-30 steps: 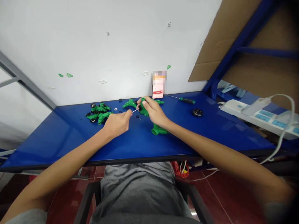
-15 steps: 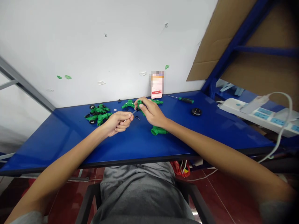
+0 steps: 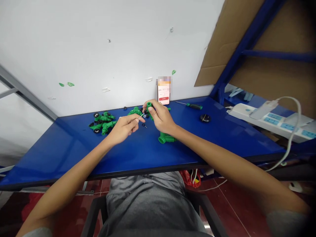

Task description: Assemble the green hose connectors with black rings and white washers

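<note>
My left hand (image 3: 125,127) pinches a thin metal rod (image 3: 141,116), its tip pointing up and right at the fitting in my other hand. My right hand (image 3: 161,118) is closed around a green plastic hose fitting (image 3: 149,105); its round open end shows above the thumb, and the rest is hidden by fingers. Beneath my right wrist lies another green fitting (image 3: 163,138) with a wide open mouth. A small black ring (image 3: 143,125) rests on the table just below the rod. Behind my hands is a further green fitting (image 3: 135,110), partly covered.
Several green fittings with black caps (image 3: 103,122) are heaped on the blue table (image 3: 66,144) at the left. A phone (image 3: 163,93) leans against the wall. A green-handled screwdriver (image 3: 194,106) and a round black object (image 3: 204,118) lie to the right, near a power strip (image 3: 269,120).
The metal rod and my left hand have shifted slightly against the green fitting, which now stands a little higher in my right hand. The whole view has moved slightly.
</note>
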`<control>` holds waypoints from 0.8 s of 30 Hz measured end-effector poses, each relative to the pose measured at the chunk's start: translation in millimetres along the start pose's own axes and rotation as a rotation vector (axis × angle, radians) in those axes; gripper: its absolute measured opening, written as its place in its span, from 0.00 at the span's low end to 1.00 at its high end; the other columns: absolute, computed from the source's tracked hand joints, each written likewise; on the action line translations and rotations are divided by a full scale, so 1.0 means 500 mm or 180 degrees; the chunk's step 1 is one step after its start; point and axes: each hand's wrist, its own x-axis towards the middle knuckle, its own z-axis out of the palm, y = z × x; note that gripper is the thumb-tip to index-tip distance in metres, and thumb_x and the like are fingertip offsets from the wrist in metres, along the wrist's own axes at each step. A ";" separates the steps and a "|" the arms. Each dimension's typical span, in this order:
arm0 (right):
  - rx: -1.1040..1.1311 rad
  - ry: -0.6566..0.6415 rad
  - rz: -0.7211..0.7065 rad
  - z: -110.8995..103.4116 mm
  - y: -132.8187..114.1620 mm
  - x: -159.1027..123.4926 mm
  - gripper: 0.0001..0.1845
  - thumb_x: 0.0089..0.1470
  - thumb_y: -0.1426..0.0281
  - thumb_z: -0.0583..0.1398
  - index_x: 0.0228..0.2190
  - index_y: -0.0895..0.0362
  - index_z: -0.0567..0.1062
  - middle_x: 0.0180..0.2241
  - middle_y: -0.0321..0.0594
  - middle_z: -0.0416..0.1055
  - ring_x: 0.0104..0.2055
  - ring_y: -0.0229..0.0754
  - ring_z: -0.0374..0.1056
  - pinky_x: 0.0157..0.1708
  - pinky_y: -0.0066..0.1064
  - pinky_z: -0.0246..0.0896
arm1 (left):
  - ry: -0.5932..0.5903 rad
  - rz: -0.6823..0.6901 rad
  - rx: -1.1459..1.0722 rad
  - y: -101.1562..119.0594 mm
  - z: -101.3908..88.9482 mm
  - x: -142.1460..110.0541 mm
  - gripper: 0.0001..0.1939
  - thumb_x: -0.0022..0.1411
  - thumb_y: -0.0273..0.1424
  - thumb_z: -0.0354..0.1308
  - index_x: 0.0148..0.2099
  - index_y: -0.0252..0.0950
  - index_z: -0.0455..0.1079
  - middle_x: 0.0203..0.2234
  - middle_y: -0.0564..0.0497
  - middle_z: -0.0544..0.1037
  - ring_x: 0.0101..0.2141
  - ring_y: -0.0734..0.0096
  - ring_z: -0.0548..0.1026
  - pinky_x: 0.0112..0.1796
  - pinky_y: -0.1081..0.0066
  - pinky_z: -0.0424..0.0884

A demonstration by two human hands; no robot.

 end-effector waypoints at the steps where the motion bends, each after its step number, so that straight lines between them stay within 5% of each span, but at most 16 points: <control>1: -0.0007 -0.0046 -0.0079 -0.003 -0.002 0.000 0.27 0.78 0.46 0.46 0.46 0.50 0.75 0.43 0.44 0.80 0.43 0.48 0.74 0.50 0.44 0.65 | -0.0187 -0.0183 -0.0440 0.000 -0.010 0.001 0.18 0.75 0.43 0.57 0.52 0.34 0.77 0.22 0.56 0.67 0.19 0.76 0.59 0.22 0.75 0.56; 5: -0.0062 -0.0180 -0.0418 -0.010 -0.011 -0.004 0.27 0.78 0.47 0.44 0.45 0.49 0.75 0.41 0.44 0.80 0.44 0.50 0.73 0.53 0.46 0.64 | -0.0669 -0.0745 -0.1633 -0.009 -0.029 0.000 0.19 0.69 0.45 0.66 0.47 0.33 0.77 0.18 0.62 0.55 0.16 0.82 0.44 0.16 0.78 0.41; 9: -0.0145 -0.0078 -0.0554 -0.009 -0.019 -0.010 0.28 0.78 0.47 0.44 0.43 0.49 0.74 0.38 0.43 0.79 0.42 0.50 0.72 0.53 0.47 0.64 | -0.0780 -0.0732 -0.1823 -0.016 -0.015 -0.005 0.19 0.68 0.47 0.66 0.37 0.36 0.70 0.17 0.65 0.47 0.17 0.82 0.40 0.16 0.79 0.42; 11: -0.0108 -0.0020 -0.0492 -0.007 -0.023 -0.012 0.27 0.78 0.47 0.44 0.42 0.49 0.74 0.38 0.43 0.79 0.42 0.50 0.72 0.53 0.46 0.64 | -0.0481 -0.0412 -0.1207 -0.016 -0.004 -0.011 0.21 0.71 0.50 0.61 0.37 0.37 0.69 0.17 0.63 0.49 0.17 0.80 0.43 0.18 0.77 0.45; 16: 0.0100 -0.0053 -0.0295 0.000 -0.031 -0.013 0.26 0.79 0.49 0.45 0.43 0.50 0.74 0.42 0.45 0.80 0.42 0.49 0.72 0.51 0.45 0.65 | 0.0786 0.0600 0.1772 -0.014 0.014 -0.028 0.15 0.74 0.42 0.54 0.38 0.38 0.71 0.22 0.53 0.66 0.20 0.73 0.57 0.27 0.71 0.46; 18: 0.0066 -0.0058 -0.0245 0.004 -0.030 -0.011 0.26 0.78 0.48 0.45 0.44 0.50 0.74 0.44 0.45 0.80 0.43 0.49 0.73 0.52 0.45 0.66 | 0.0912 0.0643 0.2151 -0.011 0.014 -0.027 0.13 0.74 0.39 0.53 0.40 0.38 0.72 0.23 0.51 0.69 0.21 0.72 0.59 0.28 0.69 0.46; 20: 0.0021 0.0019 -0.0247 0.007 -0.023 -0.007 0.27 0.78 0.48 0.45 0.45 0.50 0.74 0.44 0.46 0.80 0.44 0.50 0.73 0.53 0.46 0.65 | 0.0736 0.0513 0.1664 -0.006 0.008 -0.020 0.15 0.75 0.40 0.51 0.40 0.38 0.73 0.22 0.52 0.67 0.21 0.72 0.60 0.28 0.71 0.49; 24: -0.0091 0.0078 -0.0444 0.007 -0.006 -0.003 0.28 0.78 0.47 0.44 0.45 0.49 0.74 0.43 0.45 0.80 0.45 0.51 0.73 0.53 0.47 0.65 | -0.0328 -0.0340 -0.0757 0.008 -0.020 -0.003 0.16 0.72 0.45 0.58 0.42 0.37 0.72 0.20 0.60 0.56 0.17 0.77 0.51 0.20 0.76 0.50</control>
